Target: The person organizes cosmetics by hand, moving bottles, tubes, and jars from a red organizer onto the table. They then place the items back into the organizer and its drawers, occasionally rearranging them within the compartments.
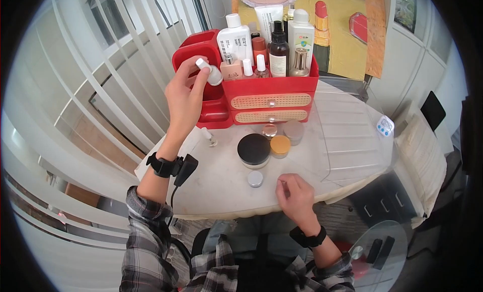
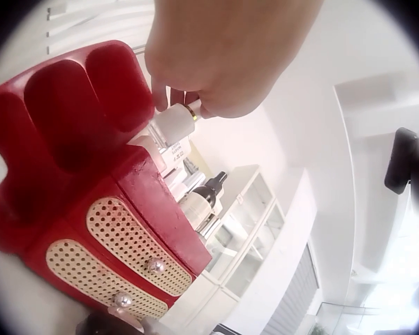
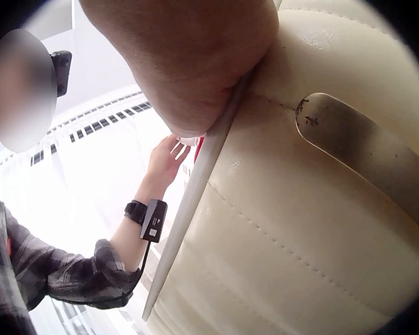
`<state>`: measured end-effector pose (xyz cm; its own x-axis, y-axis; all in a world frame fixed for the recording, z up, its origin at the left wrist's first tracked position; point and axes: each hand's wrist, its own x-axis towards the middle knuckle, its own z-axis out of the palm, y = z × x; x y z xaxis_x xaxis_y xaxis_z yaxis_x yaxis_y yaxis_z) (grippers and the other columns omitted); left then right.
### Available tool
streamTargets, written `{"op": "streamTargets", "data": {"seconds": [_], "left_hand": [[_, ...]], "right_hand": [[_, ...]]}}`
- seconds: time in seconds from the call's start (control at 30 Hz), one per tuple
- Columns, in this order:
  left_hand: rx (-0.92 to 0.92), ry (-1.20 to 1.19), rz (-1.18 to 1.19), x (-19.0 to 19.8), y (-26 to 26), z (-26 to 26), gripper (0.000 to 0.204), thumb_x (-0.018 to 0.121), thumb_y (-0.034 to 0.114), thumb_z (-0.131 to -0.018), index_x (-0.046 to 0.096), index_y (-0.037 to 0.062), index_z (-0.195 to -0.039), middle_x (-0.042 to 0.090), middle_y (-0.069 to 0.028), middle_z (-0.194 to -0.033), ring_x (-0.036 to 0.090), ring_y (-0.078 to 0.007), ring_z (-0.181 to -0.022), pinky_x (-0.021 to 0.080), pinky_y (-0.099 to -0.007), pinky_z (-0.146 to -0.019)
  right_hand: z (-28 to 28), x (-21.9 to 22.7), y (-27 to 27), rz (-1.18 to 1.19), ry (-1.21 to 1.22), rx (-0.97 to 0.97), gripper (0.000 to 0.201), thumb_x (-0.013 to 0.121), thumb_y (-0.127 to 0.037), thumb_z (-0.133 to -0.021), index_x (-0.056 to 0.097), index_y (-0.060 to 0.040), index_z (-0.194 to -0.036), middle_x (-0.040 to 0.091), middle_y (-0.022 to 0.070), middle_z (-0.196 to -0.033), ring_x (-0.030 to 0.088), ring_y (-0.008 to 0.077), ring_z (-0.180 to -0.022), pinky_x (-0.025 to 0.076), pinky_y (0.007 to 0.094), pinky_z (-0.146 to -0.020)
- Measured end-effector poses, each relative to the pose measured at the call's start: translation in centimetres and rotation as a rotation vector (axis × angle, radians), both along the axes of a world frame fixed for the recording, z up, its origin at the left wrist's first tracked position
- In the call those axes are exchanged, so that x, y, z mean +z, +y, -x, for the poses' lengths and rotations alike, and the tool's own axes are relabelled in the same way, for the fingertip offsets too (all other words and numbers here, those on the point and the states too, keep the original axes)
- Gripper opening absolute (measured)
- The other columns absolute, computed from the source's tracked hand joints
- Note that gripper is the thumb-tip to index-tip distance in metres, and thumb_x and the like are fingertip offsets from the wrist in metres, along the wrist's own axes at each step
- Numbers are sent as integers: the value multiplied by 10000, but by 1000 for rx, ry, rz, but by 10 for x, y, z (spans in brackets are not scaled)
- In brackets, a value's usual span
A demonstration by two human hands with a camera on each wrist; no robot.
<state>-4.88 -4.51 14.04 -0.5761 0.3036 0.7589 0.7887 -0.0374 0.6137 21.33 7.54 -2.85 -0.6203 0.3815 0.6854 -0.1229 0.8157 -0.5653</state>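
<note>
The left hand (image 1: 185,98) pinches a small white-capped bottle (image 1: 215,76) by its cap, in front of the red organizer's (image 1: 271,86) left compartments. In the left wrist view the left hand (image 2: 223,56) has the white bottle (image 2: 173,124) beside the compartment wall, next to the bottles in the organizer. The right hand (image 1: 297,199) rests at the table's front edge with its fingers loosely curled and nothing seen in them, right of a small silver-lidded jar (image 1: 255,179). In the right wrist view the right hand (image 3: 195,63) lies at the table edge, its fingers mostly hidden.
On the white table (image 1: 206,191) stand a black-lidded jar (image 1: 253,149), a yellow-lidded jar (image 1: 280,146), two more jars behind it and a small clear bottle (image 1: 209,138). Tall bottles fill the organizer's upper tray. A clear ridged sheet (image 1: 352,136) covers the table's right side.
</note>
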Motion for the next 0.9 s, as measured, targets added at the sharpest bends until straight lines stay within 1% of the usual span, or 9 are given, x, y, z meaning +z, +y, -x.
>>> {"op": "streamTargets", "data": {"seconds": [0.03, 0.17, 0.23, 0.27, 0.37, 0.43, 0.67, 0.73, 0.9], "left_hand": [[6, 4, -1, 4, 4, -2, 293, 659, 134, -1003, 642, -4, -1261, 736, -150, -1141, 715, -216, -1065, 571, -342, -926], [-26, 48, 6, 8, 16, 2, 304, 668, 127, -991, 646, -9, -1261, 736, -160, -1147, 723, -230, -1046, 578, -351, -928], [-22, 6, 64, 12, 19, -2, 324, 661, 148, -1009, 632, -21, -1284, 715, -125, -1195, 668, -179, -1100, 529, -330, -986], [-24, 7, 65, 12, 20, -2, 324, 661, 148, -1009, 632, -21, -1284, 715, -125, -1195, 668, -179, -1100, 529, -330, -986], [-21, -11, 80, 12, 25, 0, 331, 660, 146, -1007, 630, -26, -1288, 718, -137, -1191, 673, -181, -1088, 534, -327, -974], [11, 62, 74, 10, 29, 4, 312, 665, 122, -989, 646, -19, -1267, 743, -173, -1129, 729, -232, -1026, 582, -353, -928], [-46, 79, 59, 15, 38, 2, 323, 661, 123, -994, 635, -34, -1275, 741, -185, -1134, 737, -228, -1014, 591, -339, -886], [-105, 51, -2, 19, 42, 5, 324, 665, 126, -992, 637, -40, -1268, 743, -183, -1132, 745, -235, -995, 594, -338, -875], [-71, 138, -4, 39, 57, 4, 322, 675, 142, -986, 645, -40, -1251, 747, -178, -1116, 749, -239, -1000, 597, -342, -870]], "right_hand": [[0, 0, 0, 18, -5, -3, 157, 736, 5, -806, 651, -57, -922, 643, 80, -799, 634, 256, -624, 524, 362, -576], [0, -2, 1, 10, 2, -5, 148, 737, -3, -810, 653, -57, -918, 643, 82, -798, 636, 266, -633, 526, 365, -581], [0, -1, 1, 9, 13, -1, 142, 738, -6, -811, 654, -58, -914, 641, 83, -796, 637, 275, -639, 526, 370, -584], [-1, -1, 1, 10, 13, -4, 142, 738, -6, -811, 654, -58, -914, 641, 83, -796, 637, 275, -639, 526, 370, -584], [-1, -1, 1, 16, 6, -2, 144, 739, -6, -809, 656, -61, -913, 639, 83, -793, 638, 278, -640, 526, 372, -583], [-1, -2, 2, 4, -4, -1, 143, 739, -9, -810, 657, -62, -913, 639, 83, -793, 638, 277, -639, 526, 372, -581], [0, -2, 1, 0, -10, -8, 137, 738, -11, -812, 656, -61, -910, 636, 79, -790, 634, 273, -630, 521, 368, -571], [0, -1, 1, -3, 8, -6, 136, 737, -11, -813, 657, -62, -910, 633, 76, -788, 633, 272, -628, 520, 366, -568], [-1, -1, 1, -4, 0, -5, 130, 734, -13, -816, 659, -64, -909, 635, 77, -789, 635, 271, -630, 522, 367, -570]]}}
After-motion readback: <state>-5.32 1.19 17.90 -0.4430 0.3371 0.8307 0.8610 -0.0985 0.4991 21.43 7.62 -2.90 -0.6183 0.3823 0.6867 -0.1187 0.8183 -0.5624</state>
